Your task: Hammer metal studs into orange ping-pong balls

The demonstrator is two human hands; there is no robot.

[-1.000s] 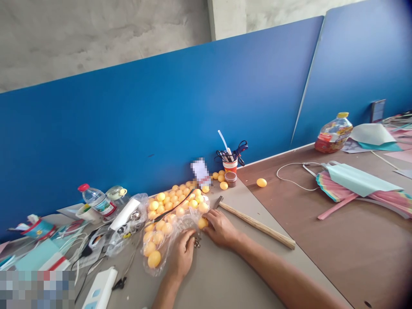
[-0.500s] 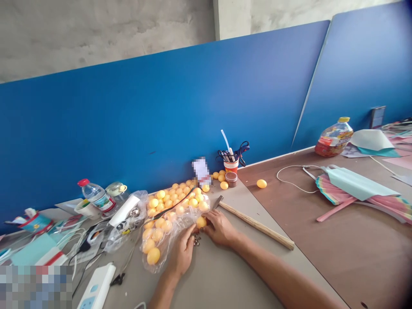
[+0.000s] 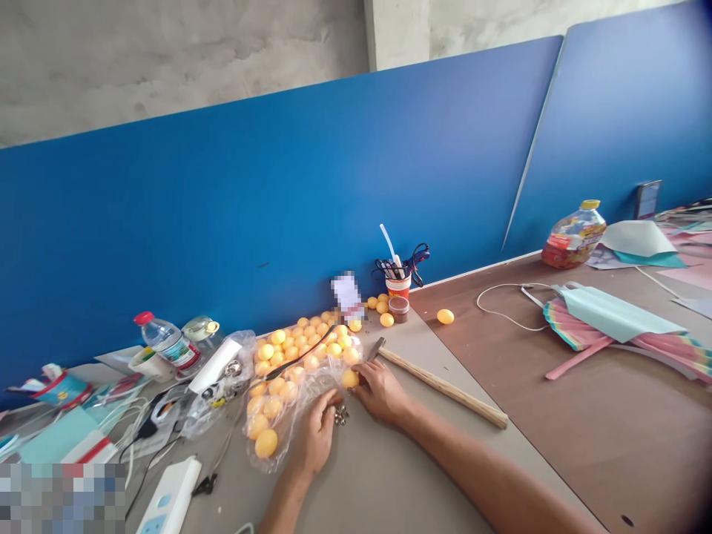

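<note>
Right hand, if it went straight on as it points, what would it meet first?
Beyond the ball it holds, the right hand would probably meet the bag of balls, though depth is unclear.

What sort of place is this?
Probably an office-style craft workspace: a blue partition stands behind the desk, which holds a hammer and many orange balls.

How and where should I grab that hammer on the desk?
I'd take the hammer by the near half of its wooden handle, coming down from above and the right. It lies flat, the handle is long and straight, your right hand is beside the metal head, and your forearm lies to the left.
</note>
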